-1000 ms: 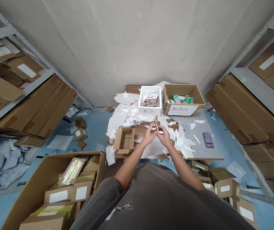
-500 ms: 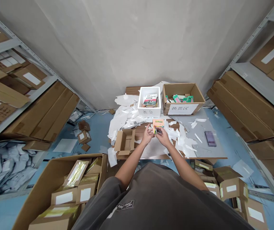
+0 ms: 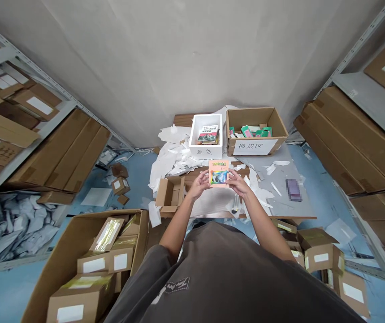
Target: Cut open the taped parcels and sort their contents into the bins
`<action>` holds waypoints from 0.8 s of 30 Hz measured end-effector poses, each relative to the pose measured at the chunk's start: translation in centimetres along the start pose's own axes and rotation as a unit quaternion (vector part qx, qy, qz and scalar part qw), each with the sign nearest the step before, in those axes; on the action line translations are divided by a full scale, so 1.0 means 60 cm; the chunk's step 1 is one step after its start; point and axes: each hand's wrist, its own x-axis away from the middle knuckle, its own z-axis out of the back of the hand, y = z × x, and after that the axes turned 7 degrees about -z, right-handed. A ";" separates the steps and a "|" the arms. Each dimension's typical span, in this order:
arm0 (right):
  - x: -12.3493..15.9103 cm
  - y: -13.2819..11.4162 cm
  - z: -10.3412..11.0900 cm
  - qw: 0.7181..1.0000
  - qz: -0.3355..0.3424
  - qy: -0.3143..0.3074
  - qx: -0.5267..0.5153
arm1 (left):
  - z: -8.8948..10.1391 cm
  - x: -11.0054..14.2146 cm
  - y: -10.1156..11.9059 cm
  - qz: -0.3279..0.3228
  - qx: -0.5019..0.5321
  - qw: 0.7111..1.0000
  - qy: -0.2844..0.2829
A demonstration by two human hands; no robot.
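Observation:
A small orange-pink book [image 3: 218, 174] with a colourful picture on its cover is held upright above the table, facing me. My left hand [image 3: 199, 185] grips its left edge, and my right hand [image 3: 238, 182] its right edge. Behind the book stands a white foam box [image 3: 206, 152] with several books [image 3: 208, 134] inside. To its right is a cardboard box [image 3: 257, 146] with a handwritten label, holding green and pink packs [image 3: 258, 132]. An open, small cardboard box [image 3: 170, 195] sits left of my left hand. A small dark-tipped tool [image 3: 235, 209] lies near the table's front edge.
Torn white paper [image 3: 165, 159] covers much of the table. A pixelated purple item [image 3: 293, 189] lies at the right. A large carton [image 3: 78, 220] of taped parcels stands at front left, more boxes [image 3: 320, 255] at front right. Loaded shelves [image 3: 67, 107] flank both sides.
The book has turned to show its full cover and come nearer. My right hand has moved outward to its right edge. The view has shifted slightly.

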 end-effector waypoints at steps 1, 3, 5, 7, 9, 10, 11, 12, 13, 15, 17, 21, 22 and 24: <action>-0.003 -0.007 0.004 1.000 -0.006 -0.010 -0.001 | -0.001 -0.001 0.002 0.005 0.006 1.000 0.001; -0.014 -0.020 0.012 1.000 -0.016 -0.027 0.000 | -0.001 -0.006 0.007 0.008 0.017 1.000 0.009; -0.033 -0.031 0.017 0.999 -0.020 -0.042 0.001 | 0.005 -0.017 0.015 0.005 0.027 0.999 0.018; -0.059 -0.041 0.018 0.999 -0.016 -0.051 -0.002 | 0.016 -0.034 0.024 0.003 0.038 0.999 0.028; -0.090 -0.051 0.015 0.999 -0.009 -0.049 -0.007 | 0.032 -0.059 0.034 0.008 0.043 0.998 0.034; -0.109 -0.056 0.013 0.999 -0.005 -0.042 -0.011 | 0.041 -0.075 0.039 0.011 0.045 0.998 0.035; -0.129 -0.062 0.010 0.999 -0.002 -0.034 -0.014 | 0.051 -0.094 0.043 0.014 0.046 0.998 0.035; -0.150 -0.069 0.007 1.000 0.000 -0.024 -0.018 | 0.062 -0.115 0.048 0.017 0.046 0.998 0.036; -0.173 -0.077 0.004 1.000 0.003 -0.012 -0.021 | 0.074 -0.138 0.052 0.018 0.047 0.998 0.037; -0.224 -0.095 -0.002 1.000 0.010 0.015 -0.020 | 0.099 -0.191 0.060 0.017 0.045 0.998 0.043; -0.278 -0.116 -0.006 0.999 0.021 0.046 -0.007 | 0.126 -0.250 0.068 0.012 0.037 0.998 0.052; -0.396 -0.154 -0.007 0.994 0.052 0.100 0.013 | 0.181 -0.377 0.078 0.002 0.016 0.998 0.059; -0.425 -0.162 -0.005 0.992 0.061 0.107 0.014 | 0.193 -0.409 0.079 0.000 0.012 0.998 0.058; -0.481 -0.174 0.004 0.989 0.077 0.123 0.018 | 0.215 -0.467 0.075 -0.010 0.001 0.998 0.061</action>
